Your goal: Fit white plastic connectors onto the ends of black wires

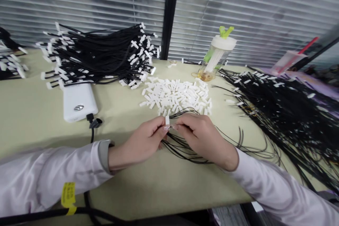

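Note:
Between thumb and fingers, my left hand (pixel 144 140) pinches a small white connector housing (pixel 167 120), held upright. Close beside it on the right, my right hand (pixel 202 136) is closed, its thumb and index fingertips pinching a thin black wire whose end is at the connector; whether the end sits inside it I cannot tell. Several more loose black wires (pixel 185 148) fan out under my right hand and trail to the right over the table. Just beyond both hands lies a heap of white connector housings (pixel 177 94).
Bundled black cables with white connectors (pixel 106 54) lie at back left, behind a white power bank (pixel 79 102) with a plugged-in cable. A clear cup (pixel 217 58) stands at the back. More black wires (pixel 288 109) cover the right side. Window blinds (pixel 79 0) rise behind the table.

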Motion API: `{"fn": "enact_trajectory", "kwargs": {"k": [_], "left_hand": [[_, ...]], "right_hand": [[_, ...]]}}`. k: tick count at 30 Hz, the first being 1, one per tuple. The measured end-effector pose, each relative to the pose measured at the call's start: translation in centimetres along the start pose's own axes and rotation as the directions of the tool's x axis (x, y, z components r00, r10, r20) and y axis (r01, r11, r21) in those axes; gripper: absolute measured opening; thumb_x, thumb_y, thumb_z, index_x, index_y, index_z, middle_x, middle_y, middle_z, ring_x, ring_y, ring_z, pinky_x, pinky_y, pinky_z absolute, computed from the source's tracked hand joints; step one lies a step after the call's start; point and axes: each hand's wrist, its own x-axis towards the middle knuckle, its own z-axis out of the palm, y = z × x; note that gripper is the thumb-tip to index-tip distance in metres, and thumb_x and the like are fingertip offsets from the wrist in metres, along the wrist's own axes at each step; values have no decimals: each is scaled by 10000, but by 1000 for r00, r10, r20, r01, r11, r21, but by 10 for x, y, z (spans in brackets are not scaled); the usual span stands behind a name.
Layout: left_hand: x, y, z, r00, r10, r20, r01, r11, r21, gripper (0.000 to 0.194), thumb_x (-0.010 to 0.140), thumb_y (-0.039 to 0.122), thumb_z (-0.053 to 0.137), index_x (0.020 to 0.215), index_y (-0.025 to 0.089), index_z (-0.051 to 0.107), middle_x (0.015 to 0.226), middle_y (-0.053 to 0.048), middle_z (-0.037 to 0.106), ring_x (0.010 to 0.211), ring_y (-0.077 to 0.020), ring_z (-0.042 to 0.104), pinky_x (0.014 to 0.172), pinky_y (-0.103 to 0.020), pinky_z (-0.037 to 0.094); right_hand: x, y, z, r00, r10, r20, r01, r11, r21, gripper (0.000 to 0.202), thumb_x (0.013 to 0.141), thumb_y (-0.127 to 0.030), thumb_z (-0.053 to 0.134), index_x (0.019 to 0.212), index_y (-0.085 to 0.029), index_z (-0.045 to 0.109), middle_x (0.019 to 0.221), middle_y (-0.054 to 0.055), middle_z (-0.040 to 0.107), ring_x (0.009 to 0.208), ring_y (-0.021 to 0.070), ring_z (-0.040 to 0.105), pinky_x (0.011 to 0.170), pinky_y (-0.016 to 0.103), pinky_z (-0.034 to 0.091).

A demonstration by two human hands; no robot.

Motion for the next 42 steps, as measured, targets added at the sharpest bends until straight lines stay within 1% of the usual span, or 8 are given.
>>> {"fn": "enact_trajectory", "kwargs": {"k": [5, 8, 10, 12, 16, 25, 32, 42], "left_hand": [[4, -5, -2, 990, -58, -126, 39, 989, -144, 219, 839, 364, 386, 710, 191, 420, 657, 45, 448, 541, -93, 505, 535, -235, 460], [5, -4, -3, 985, -55, -166, 30, 989, -145, 236, 841, 363, 390, 685, 186, 395, 655, 49, 465, 524, -87, 527, 532, -227, 439], [5, -3, -3, 985, -39, -169, 17, 992, -128, 236, 841, 349, 398, 672, 184, 394, 638, 51, 465, 522, -87, 531, 533, -223, 427], [4, -1, -4, 985, -39, -169, 16, 990, -137, 231, 842, 334, 397, 667, 183, 391, 627, 54, 460, 522, -86, 533, 537, -222, 428], [4, -2, -3, 981, -58, -184, 27, 986, -165, 233, 842, 342, 397, 671, 182, 389, 632, 56, 465, 525, -83, 540, 536, -219, 431], [8, -8, -3, 974, -123, -191, 58, 947, -315, 210, 838, 344, 415, 706, 183, 393, 650, 60, 457, 506, -68, 534, 535, -223, 462], [8, -10, -3, 973, -140, -181, 52, 905, -422, 186, 833, 328, 431, 715, 186, 405, 644, 64, 438, 507, -60, 504, 547, -246, 500], [9, -12, -3, 975, -126, -182, 31, 893, -450, 198, 831, 323, 443, 697, 180, 412, 646, 58, 447, 524, -61, 516, 542, -235, 497]], "right_hand": [[-1, -1, -18, 958, -166, -233, 132, 979, -154, 108, 788, -184, 507, 842, -164, 598, 825, 61, 559, 796, 148, 487, 705, 268, 382], [-3, -3, -20, 968, -247, -36, 230, 938, -259, 123, 796, -186, 494, 780, -201, 615, 711, 26, 544, 693, 137, 463, 648, 269, 354], [-4, -4, -15, 967, -204, 153, 240, 932, -272, 164, 817, -173, 456, 754, -205, 604, 656, 6, 538, 650, 126, 460, 623, 260, 340], [-4, -4, -10, 961, -125, 246, 192, 943, -272, 192, 838, -178, 418, 776, -200, 598, 665, 4, 551, 658, 123, 480, 626, 252, 342], [-4, -5, -8, 977, -73, 199, 115, 971, -208, 184, 847, -227, 401, 852, -190, 581, 727, 14, 563, 695, 121, 494, 634, 240, 341], [-10, -5, -34, 953, -150, 262, 241, 902, -359, 245, 799, -185, 426, 576, -176, 527, 605, 4, 458, 603, 107, 385, 564, 252, 248], [-10, 4, -34, 958, 16, 286, 113, 896, -430, 261, 844, -244, 383, 695, -188, 590, 676, 18, 544, 664, 128, 475, 611, 263, 295], [-9, 0, -26, 948, 54, 314, 61, 937, -345, 57, 800, -238, 463, 780, -192, 491, 683, -12, 542, 625, 118, 487, 576, 238, 314]]}}
